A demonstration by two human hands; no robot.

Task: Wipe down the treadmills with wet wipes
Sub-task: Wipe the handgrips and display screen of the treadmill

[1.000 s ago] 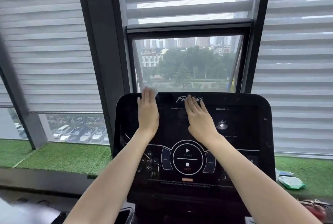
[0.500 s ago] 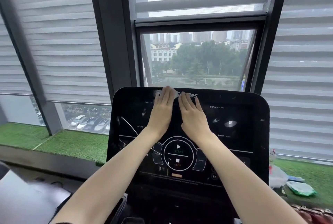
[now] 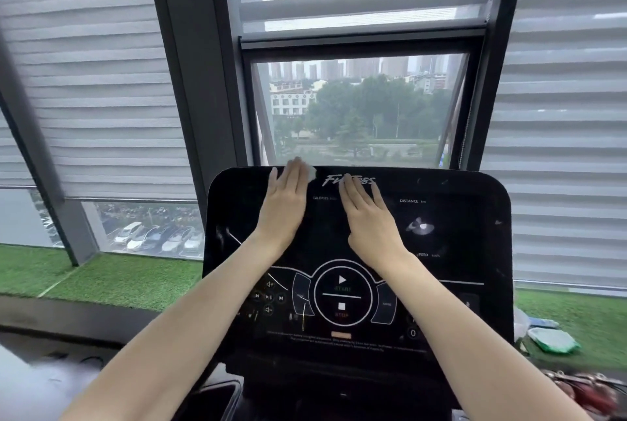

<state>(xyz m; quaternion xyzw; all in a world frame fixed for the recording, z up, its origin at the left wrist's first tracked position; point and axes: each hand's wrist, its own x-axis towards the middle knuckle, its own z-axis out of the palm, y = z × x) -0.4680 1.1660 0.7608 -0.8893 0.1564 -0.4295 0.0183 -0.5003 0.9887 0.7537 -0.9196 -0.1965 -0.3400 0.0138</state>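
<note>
Head view looks down two bare forearms onto one treadmill console (image 3: pixel 475 251), a glossy black panel with rounded corners that leans back toward a window (image 3: pixel 359 108). The left hand (image 3: pixel 283 207) lies flat near the console's top edge with its fingers (image 3: pixel 291 176) straight and close together, their tips reaching the rim. One wet wipe (image 3: pixel 311 172) is pressed under them. Only a small white crumpled corner shows, poking out just beside the fingertips on the side toward the other hand, and the rest is hidden beneath the palm. The right hand (image 3: pixel 368 217) rests palm-down just beside the left one, apart from it by a narrow strip of panel. Its fingers (image 3: pixel 353 190) are straight and slightly spread, holding nothing, and their tips cover part of the white script logo (image 3: pixel 364 180). Below the two wrists sits one round control ring (image 3: pixel 342 297) outlined in white, with a play triangle over a stop square and a curved key on each side. On the artificial-grass ledge (image 3: pixel 129 281) to the right of the console lies one soft green-and-white wipe pack (image 3: pixel 551 339), well apart from both hands. Banded grey roller blinds (image 3: pixel 95 81) with horizontal stripes hang on either side of the window.
</note>
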